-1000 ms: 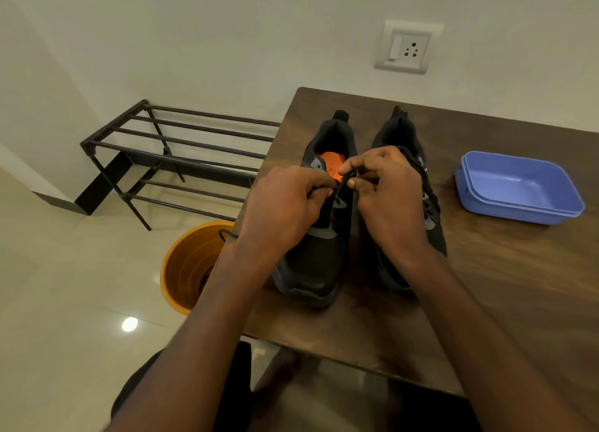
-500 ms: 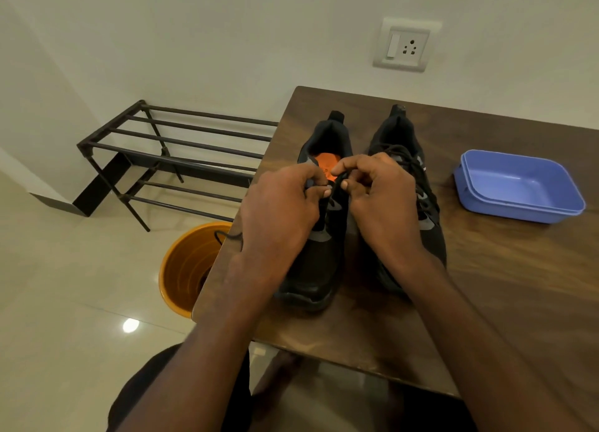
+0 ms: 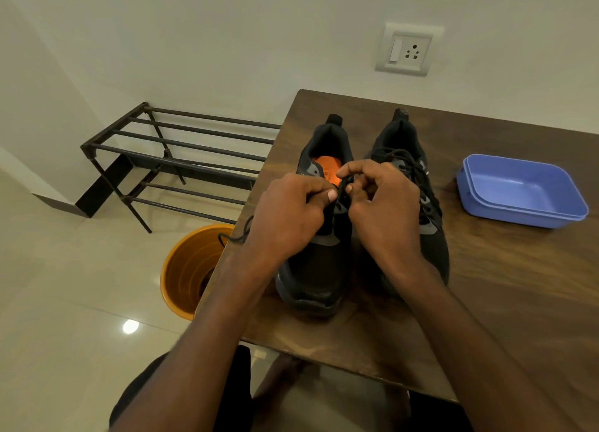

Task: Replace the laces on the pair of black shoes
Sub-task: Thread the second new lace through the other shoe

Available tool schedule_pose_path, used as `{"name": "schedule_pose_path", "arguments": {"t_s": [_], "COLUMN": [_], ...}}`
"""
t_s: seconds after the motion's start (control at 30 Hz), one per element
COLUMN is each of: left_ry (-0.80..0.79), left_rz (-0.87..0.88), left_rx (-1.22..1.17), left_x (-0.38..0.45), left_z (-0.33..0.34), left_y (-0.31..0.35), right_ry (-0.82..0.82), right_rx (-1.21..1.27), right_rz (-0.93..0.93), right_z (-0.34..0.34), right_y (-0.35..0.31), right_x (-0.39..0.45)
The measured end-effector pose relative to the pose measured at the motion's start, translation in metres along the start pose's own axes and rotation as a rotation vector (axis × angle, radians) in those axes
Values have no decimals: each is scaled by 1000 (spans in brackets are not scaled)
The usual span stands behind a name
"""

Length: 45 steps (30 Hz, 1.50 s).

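Note:
Two black shoes stand side by side on the wooden table (image 3: 505,302), toes toward me. The left shoe (image 3: 316,269) has an orange insole showing. The right shoe (image 3: 434,237) is laced with a black lace. My left hand (image 3: 288,217) and my right hand (image 3: 385,211) meet over the left shoe's tongue, each pinching a black lace (image 3: 343,190) between thumb and fingers. A loose lace end (image 3: 238,234) trails past my left wrist over the table's left edge. My hands hide the left shoe's eyelets.
A blue plastic tub (image 3: 522,188) sits on the table at the right. On the floor to the left stand an orange bucket (image 3: 188,266) and a black metal shoe rack (image 3: 175,159). A wall socket (image 3: 406,50) is above the table.
Both hands have drawn closer together over the left shoe's tongue, still pinching the lace. The shoes have not moved.

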<state>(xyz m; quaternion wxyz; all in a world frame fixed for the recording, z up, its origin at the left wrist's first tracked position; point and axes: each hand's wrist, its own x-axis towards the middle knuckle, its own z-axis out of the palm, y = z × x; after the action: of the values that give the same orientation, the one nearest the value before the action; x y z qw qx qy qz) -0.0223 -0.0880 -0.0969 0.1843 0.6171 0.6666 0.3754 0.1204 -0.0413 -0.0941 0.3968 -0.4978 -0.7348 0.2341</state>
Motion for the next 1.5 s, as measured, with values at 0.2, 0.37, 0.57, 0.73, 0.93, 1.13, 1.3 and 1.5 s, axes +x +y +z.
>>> {"name": "schedule_pose_path", "arguments": {"t_s": [0.2,0.37,0.57,0.73,0.93,1.13,1.3,1.5], "left_ry": [132,55,67,68,67,72,79,89], "left_rz": [79,19,37,37,33,26,18,38], "left_rx": [231,147,109,104,86,67,71,53], "left_x": [-2,0,1,1,2,2,3,3], "left_z": [-7,-16,-18,-17,-15,-15,-16,-15], "left_y": [1,-7,-6,-9,-12,-13,-12,-15], "right_ry": [-73,-133,-50,382,-54,138,523,-90], "right_rx": [173,81,86,230,-321,-69,-234,-434], "right_rz": [150,153,158,121,-149,-22,-17,-211], "right_z": [-18,-16,-18,-54,-27,-33,-55,-22], "right_y": [-4,-1,-1,6,6,6,9,1], "right_x": [-5,-6,0,17,0,4,9,-5]}}
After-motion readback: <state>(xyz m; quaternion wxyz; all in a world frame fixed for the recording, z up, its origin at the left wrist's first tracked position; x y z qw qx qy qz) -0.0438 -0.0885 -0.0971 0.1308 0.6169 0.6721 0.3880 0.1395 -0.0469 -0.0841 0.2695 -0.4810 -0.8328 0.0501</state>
